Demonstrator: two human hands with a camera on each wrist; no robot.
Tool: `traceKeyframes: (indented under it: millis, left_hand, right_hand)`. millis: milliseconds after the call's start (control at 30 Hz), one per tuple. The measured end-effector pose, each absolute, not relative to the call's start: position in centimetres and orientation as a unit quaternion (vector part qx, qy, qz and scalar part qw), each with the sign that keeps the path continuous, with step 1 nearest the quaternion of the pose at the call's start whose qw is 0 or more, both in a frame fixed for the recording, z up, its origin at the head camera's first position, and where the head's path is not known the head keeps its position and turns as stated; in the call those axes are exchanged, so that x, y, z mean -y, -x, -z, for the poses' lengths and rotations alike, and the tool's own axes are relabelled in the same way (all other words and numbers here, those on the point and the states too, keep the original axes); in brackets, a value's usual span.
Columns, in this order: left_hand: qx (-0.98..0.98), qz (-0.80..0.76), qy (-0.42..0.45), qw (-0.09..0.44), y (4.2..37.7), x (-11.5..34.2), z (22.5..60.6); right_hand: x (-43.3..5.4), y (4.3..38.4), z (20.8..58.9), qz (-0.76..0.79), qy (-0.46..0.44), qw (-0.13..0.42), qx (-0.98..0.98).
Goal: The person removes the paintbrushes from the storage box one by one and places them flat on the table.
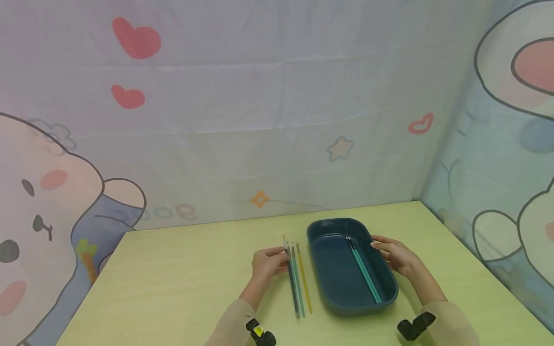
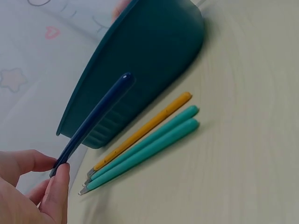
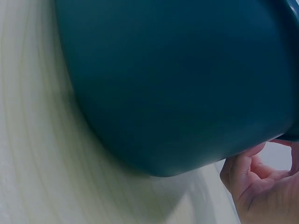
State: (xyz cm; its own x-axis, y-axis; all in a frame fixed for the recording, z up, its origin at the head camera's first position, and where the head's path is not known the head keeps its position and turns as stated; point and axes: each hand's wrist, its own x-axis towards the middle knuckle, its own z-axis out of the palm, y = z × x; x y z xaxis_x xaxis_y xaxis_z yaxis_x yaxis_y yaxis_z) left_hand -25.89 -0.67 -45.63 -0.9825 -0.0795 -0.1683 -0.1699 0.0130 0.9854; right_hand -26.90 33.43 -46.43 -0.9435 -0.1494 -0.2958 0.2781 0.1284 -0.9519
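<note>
Nearest are two pale sleeves, each with a small black device at the wrist. The left hand pinches one end of a blue stick between thumb and fingers; in the left wrist view its rounded other end slants up off the table. Just to its right, a pair of teal sticks and a yellow stick lie side by side on the table, thin tips toward the far edge, the yellow one closest to the tray. This deep, dark blue-green tray stands in the table's right half, its back end near the far edge. Inside, two more teal-handled sticks lie along its right side, tips toward the far edge. The right hand grips the tray's right rim, fingers bent against the outer wall. Beyond the table's far edge hangs a pale cloth printed with hearts, a star and, at the left, a cartoon animal.
</note>
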Motion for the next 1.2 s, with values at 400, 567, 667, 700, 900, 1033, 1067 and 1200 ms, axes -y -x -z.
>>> traceKeyframes:
  millis: [400,567,667,700,900,1033,1067,1200]
  left_hand:
    - [-0.729,-0.679,0.082,0.030,26.3,1.2,46.8]
    - [-0.743,-0.665,0.078,0.025,26.4,1.2,47.2]
    - [-0.752,-0.654,0.078,0.020,26.6,1.2,47.5]
    - [-0.755,-0.651,0.074,0.017,26.6,1.2,47.6]
    - [-0.772,-0.631,0.069,0.001,26.8,1.1,47.9]
    - [-0.782,-0.619,0.071,-0.006,26.8,0.9,48.0]
    - [-0.784,-0.616,0.072,-0.007,26.8,0.9,48.1]
    - [-0.798,-0.598,0.070,-0.012,26.9,0.7,48.3]
  right_hand:
    - [-33.4,26.8,46.4,0.663,-0.043,0.163,-0.729]
    - [-33.4,26.8,46.3,0.664,-0.041,0.163,-0.728]
    - [-33.4,26.8,46.3,0.667,-0.041,0.163,-0.726]
    - [-33.3,26.8,46.3,0.667,-0.041,0.163,-0.726]
    - [-33.3,26.8,46.3,0.672,-0.043,0.165,-0.720]
    - [-33.3,26.8,46.3,0.674,-0.045,0.166,-0.718]
    - [-33.3,26.8,46.3,0.674,-0.045,0.166,-0.718]
    - [-33.4,26.8,46.3,0.675,-0.044,0.167,-0.717]
